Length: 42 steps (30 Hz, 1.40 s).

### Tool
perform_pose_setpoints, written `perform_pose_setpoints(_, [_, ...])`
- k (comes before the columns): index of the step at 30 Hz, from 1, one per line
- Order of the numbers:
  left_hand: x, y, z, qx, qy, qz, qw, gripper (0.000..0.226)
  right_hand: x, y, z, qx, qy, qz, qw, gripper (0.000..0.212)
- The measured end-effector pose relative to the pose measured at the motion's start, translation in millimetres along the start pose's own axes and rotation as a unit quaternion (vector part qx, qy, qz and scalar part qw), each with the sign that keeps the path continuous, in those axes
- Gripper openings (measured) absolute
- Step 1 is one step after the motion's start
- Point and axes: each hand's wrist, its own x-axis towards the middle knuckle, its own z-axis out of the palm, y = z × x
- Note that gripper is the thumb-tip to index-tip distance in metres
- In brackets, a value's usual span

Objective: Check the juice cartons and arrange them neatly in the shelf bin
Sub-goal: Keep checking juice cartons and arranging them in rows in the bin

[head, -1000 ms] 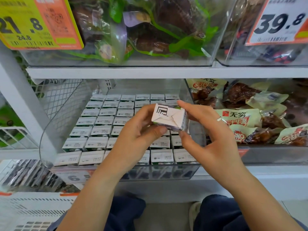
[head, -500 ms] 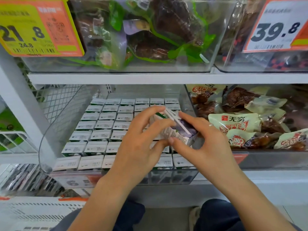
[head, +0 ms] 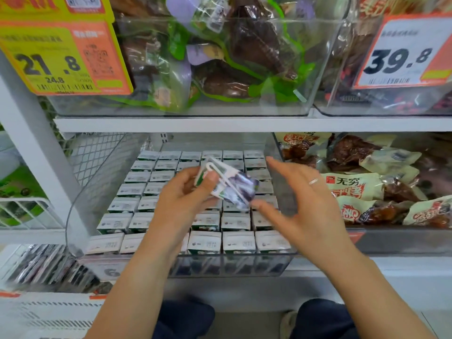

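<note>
**Inspection step: one carton in hand above the bin**

The juice carton (head: 226, 185) is held tilted above the middle rows of the shelf bin (head: 234, 265), clear of the packed cartons (head: 236, 222) below. It is a small box with a purple and white print, a green edge, and a white wrapped straw lying diagonally across the face turned towards you. Motion blur hides any finer print.

Your left hand (head: 182, 204) grips the carton, thumb over its near face and fingers curled behind. Your right hand (head: 300, 206) holds nothing; its fingers are spread and relaxed just beside the carton, apart from it.

The step in hand appears to be the check of this carton. The next move probably calls for returning it upright into a free slot, aligned with its row. No free slot is visible; your hands cover part of the bin.

Snack packets (head: 354, 189) fill the adjoining bin to the right.
</note>
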Motion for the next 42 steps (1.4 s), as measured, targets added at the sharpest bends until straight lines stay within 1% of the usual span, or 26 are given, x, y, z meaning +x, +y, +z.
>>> perform_pose_setpoints(2, [8.8, 0.8, -2.6, 0.010, 0.067, 0.026, 0.997, 0.031, 5.7, 13.7, -7.4, -0.017, 0.019, 0.079, 0.997, 0.054])
perform_pose_setpoints(4, [22.1, -0.4, -0.5, 0.067, 0.107, 0.064, 0.990, 0.022, 9.6, 26.3, -7.7, -0.052, -0.003, 0.140, 0.989, 0.049])
perform_pose_setpoints(5, [29.3, -1.3, 2.6, 0.095, 0.112, 0.086, 0.985, 0.022, 10.9, 29.6, -5.5, -0.061, -0.025, 0.153, 0.986, 0.047])
perform_pose_setpoints(7, [42.9, -3.8, 10.4, 0.145, 0.097, 0.124, 0.977, 0.027, 12.2, 30.4, -1.1, -0.045, -0.056, 0.167, 0.983, 0.046])
perform_pose_setpoints(9, [53.9, -6.6, 15.3, 0.201, 0.060, 0.144, 0.967, 0.028, 12.5, 30.5, 1.0, -0.030, -0.064, 0.170, 0.983, 0.048])
perform_pose_setpoints(11, [65.1, -8.0, 16.7, 0.272, 0.026, 0.153, 0.950, 0.030, 12.2, 33.2, 1.0, -0.034, -0.063, 0.164, 0.984, 0.049])
perform_pose_setpoints(14, [78.9, -8.1, 17.9, 0.386, -0.021, 0.163, 0.908, 0.036, 13.8, 33.9, 1.5, -0.045, -0.063, 0.149, 0.986, 0.048])
perform_pose_setpoints(16, [86.3, -12.0, 24.8, 0.462, -0.055, 0.170, 0.868, 0.040, 14.3, 34.7, 1.6, -0.040, -0.057, 0.139, 0.988, 0.044])
perform_pose_setpoints(18, [91.9, -18.5, 30.2, 0.530, -0.070, 0.168, 0.828, 0.042, 13.8, 35.2, 1.5, -0.031, -0.052, 0.135, 0.989, 0.042])
perform_pose_setpoints(20, [97.3, -25.4, 30.8, 0.573, -0.080, 0.159, 0.800, 0.043, 12.8, 35.3, 1.8, -0.028, -0.051, 0.134, 0.989, 0.042])
perform_pose_setpoints(22, [101.5, -32.7, 29.9, 0.607, -0.097, 0.163, 0.772, 0.043, 12.4, 35.9, 2.3, -0.031, -0.053, 0.133, 0.989, 0.045])
perform_pose_setpoints(24, [103.5, -38.6, 29.7, 0.636, -0.099, 0.169, 0.747, 0.045, 12.8, 36.9, 2.7, -0.030, -0.055, 0.134, 0.989, 0.047])
perform_pose_setpoints(25, [104.4, -40.5, 29.4, 0.641, -0.095, 0.170, 0.743, 0.045, 12.9, 37.2, 2.8, -0.029, -0.055, 0.135, 0.989, 0.048])
perform_pose_setpoints(26, [105.8, -41.3, 29.0, 0.634, -0.095, 0.166, 0.749, 0.045, 13.0, 37.4, 2.7, -0.029, -0.055, 0.135, 0.989, 0.049])
perform_pose_setpoints(27, [107.3, -40.3, 27.9, 0.616, -0.098, 0.153, 0.766, 0.046, 12.7, 37.5, 2.6, -0.030, -0.055, 0.134, 0.989, 0.049])
perform_pose_setpoints(29, [111.3, -32.8, 25.3, 0.549, -0.114, 0.113, 0.820, 0.045, 12.2, 37.3, 3.0, -0.032, -0.052, 0.130, 0.990, 0.048])
perform_pose_setpoints(30, [114.0, -28.2, 24.2, 0.518, -0.115, 0.105, 0.841, 0.040, 12.0, 37.5, 3.2, -0.033, -0.052, 0.129, 0.990, 0.048])
perform_pose_setpoints(31, [117.2, -24.6, 22.9, 0.508, -0.111, 0.109, 0.847, 0.031, 11.9, 37.7, 3.3, -0.034, -0.051, 0.129, 0.990, 0.048])
perform_pose_setpoints(32, [120.4, -21.8, 22.1, 0.526, -0.105, 0.120, 0.835, 0.025, 11.8, 37.6, 3.5, -0.035, -0.049, 0.129, 0.990, 0.048])
perform_pose_setpoints(35, [130.5, -16.8, 22.1, 0.639, -0.117, 0.121, 0.751, 0.027, 10.7, 35.8, 3.2, -0.029, -0.038, 0.127, 0.991, 0.043])
perform_pose_setpoints(37, [138.0, -12.6, 23.0, 0.678, -0.140, 0.102, 0.715, 0.028, 11.1, 35.6, 4.0, -0.028, -0.033, 0.123, 0.991, 0.041])
perform_pose_setpoints(39, [144.8, -6.7, 25.1, 0.695, -0.159, 0.089, 0.695, 0.031, 11.1, 36.6, 5.0, -0.032, -0.033, 0.121, 0.992, 0.042])
perform_pose_setpoints(42, [150.4, -1.8, 28.6, 0.687, -0.184, 0.071, 0.700, 0.038, 10.9, 36.7, 4.4, -0.033, -0.034, 0.119, 0.992, 0.044])
